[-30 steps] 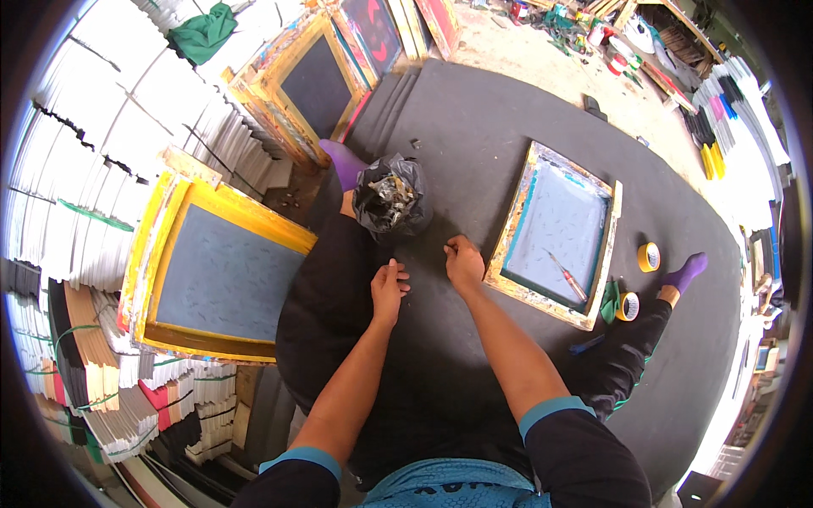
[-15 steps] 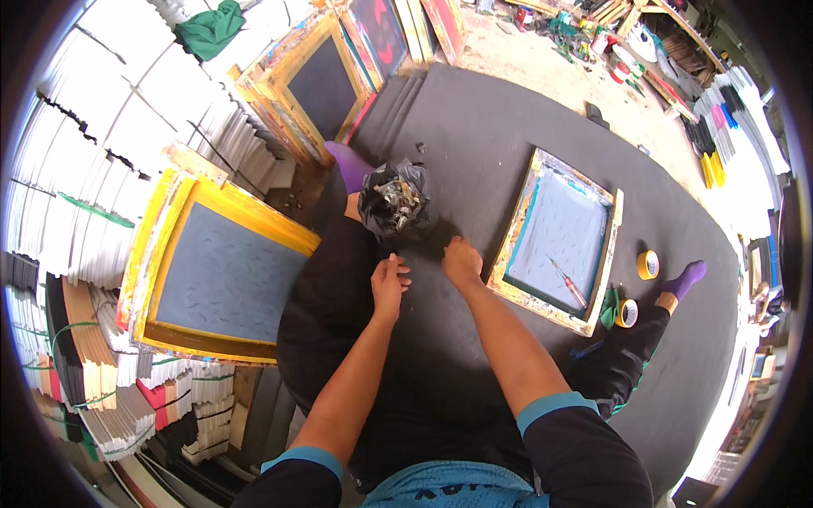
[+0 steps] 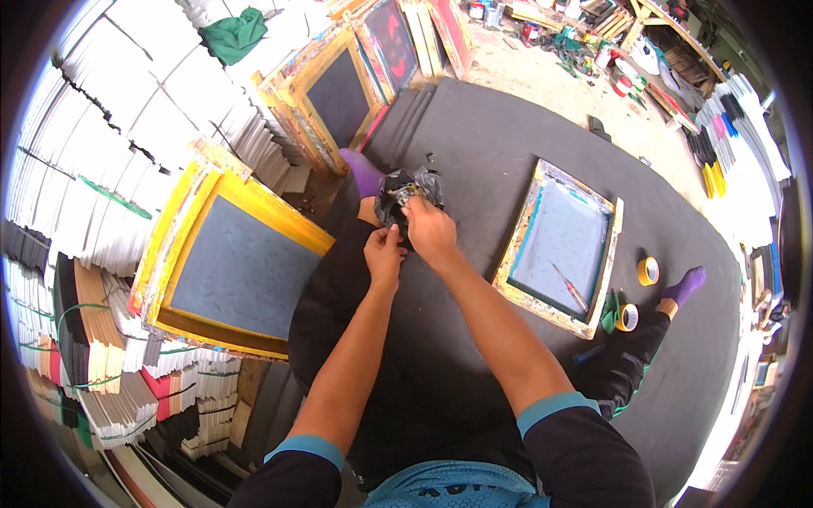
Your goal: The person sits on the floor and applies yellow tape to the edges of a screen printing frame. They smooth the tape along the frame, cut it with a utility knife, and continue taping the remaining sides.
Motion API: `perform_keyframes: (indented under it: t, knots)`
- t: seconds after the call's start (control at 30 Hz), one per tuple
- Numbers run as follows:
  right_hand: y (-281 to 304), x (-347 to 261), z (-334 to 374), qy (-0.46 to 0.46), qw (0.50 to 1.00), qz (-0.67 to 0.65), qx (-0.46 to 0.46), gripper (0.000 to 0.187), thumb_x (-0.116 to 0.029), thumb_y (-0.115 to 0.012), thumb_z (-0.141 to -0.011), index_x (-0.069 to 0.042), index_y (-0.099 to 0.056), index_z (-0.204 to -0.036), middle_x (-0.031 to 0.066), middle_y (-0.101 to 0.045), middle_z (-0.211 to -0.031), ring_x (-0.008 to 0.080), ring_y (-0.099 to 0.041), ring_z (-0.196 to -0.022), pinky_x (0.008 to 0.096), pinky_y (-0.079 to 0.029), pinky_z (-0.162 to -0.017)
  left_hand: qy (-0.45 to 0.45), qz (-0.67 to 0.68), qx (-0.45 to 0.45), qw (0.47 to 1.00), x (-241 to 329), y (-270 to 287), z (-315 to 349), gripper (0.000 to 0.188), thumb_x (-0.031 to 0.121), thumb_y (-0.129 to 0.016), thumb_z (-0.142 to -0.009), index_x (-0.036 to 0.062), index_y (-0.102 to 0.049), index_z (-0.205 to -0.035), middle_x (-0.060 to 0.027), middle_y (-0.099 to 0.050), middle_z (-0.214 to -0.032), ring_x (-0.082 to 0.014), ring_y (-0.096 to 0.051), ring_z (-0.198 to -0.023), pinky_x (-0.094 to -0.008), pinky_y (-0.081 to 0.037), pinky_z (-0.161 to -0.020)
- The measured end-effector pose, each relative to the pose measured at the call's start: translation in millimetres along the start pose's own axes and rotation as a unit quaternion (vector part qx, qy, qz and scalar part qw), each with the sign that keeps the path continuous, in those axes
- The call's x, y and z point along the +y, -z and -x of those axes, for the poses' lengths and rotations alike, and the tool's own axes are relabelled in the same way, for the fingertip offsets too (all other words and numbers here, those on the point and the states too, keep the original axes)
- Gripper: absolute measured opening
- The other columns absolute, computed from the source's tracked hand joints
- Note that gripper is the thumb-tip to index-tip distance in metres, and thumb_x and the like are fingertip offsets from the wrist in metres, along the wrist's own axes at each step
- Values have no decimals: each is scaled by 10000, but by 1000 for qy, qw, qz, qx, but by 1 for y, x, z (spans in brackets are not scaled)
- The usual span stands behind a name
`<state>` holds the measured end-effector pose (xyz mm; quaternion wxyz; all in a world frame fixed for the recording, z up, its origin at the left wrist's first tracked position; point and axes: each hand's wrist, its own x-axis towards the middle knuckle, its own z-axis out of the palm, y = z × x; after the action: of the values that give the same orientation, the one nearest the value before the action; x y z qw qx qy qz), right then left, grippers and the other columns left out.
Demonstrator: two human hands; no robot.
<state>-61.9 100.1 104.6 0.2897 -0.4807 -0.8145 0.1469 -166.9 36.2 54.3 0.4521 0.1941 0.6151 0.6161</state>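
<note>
A crumpled black plastic bag [image 3: 430, 181] with pale scraps in its mouth stands on the dark surface beside my purple-socked left foot. Over its opening is my right hand [image 3: 432, 230], fingers bent together down among the scraps; what they pinch is hidden. Close to the bag's near side, my left hand [image 3: 384, 257] has its fingers curled in against the thumb. Anything between them is too small to make out. To the right lies a paint-stained wooden screen-printing frame [image 3: 517, 241] with pale blue mesh, and a red-handled screwdriver [image 3: 576, 295] rests on it.
Two yellow tape rolls [image 3: 648, 271] and a green cloth [image 3: 610, 313] lie near my right foot. A yellow-edged screen frame [image 3: 246, 264] leans at my left. More frames [image 3: 339, 97] stand behind it, beside tall stacks of white sheets [image 3: 110, 212].
My right hand has moved left and away from me, onto the bag's mouth. My left hand has gone slightly farther forward, and its fingers have drawn together. The whole view has shifted slightly.
</note>
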Motion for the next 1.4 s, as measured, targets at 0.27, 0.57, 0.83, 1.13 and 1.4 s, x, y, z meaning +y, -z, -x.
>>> perform_keyframes:
  t: [0.27,0.57,0.83,1.13,1.4]
  knots:
    - [21,59,186,-40,995,94,-2,360,-266,-711,-929,-108,-640,-1246,108,-627,-1168,322,-603,-1132,470,-500,-933,40,-46,-15,998,-24,25,41,382,370,-672,-1033,17,-643,-1176,-45,-678,-943,-101,-604,-663,-266,-463,-595]
    - [55,107,312,-116,951,270,-93,417,-420,-717,-913,-90,-614,-1146,83,-609,-1085,280,-609,-1061,449,-517,-843,-271,-382,-229,853,-82,-55,120,235,223,-750,-901,44,-753,-1052,-122,-753,-1005,-341,-684,-942,-448,-536,-867]
    - [99,146,334,-232,952,199,-2,341,-392,-679,-966,-101,-553,-1093,103,-650,-1002,318,-683,-946,489,-541,-789,-516,-506,-330,607,-104,-137,128,368,287,-771,-889,68,-693,-1175,-96,-677,-1235,-311,-579,-1222,-469,-421,-1105]
    - [181,183,348,-356,911,191,-86,385,-350,-793,-872,-106,-624,-1117,141,-756,-996,375,-755,-889,505,-596,-784,-443,-576,-382,571,-100,-142,143,396,351,-824,-837,99,-706,-1120,-85,-656,-1094,-313,-570,-1171,-507,-361,-1173]
    - [236,202,332,-356,934,35,-9,383,-396,-756,-903,-77,-684,-1101,196,-761,-959,428,-730,-936,529,-570,-794,-434,-572,-376,585,-85,-86,141,368,345,-830,-832,123,-716,-1101,-65,-651,-1076,-300,-565,-1198,-507,-353,-1187]
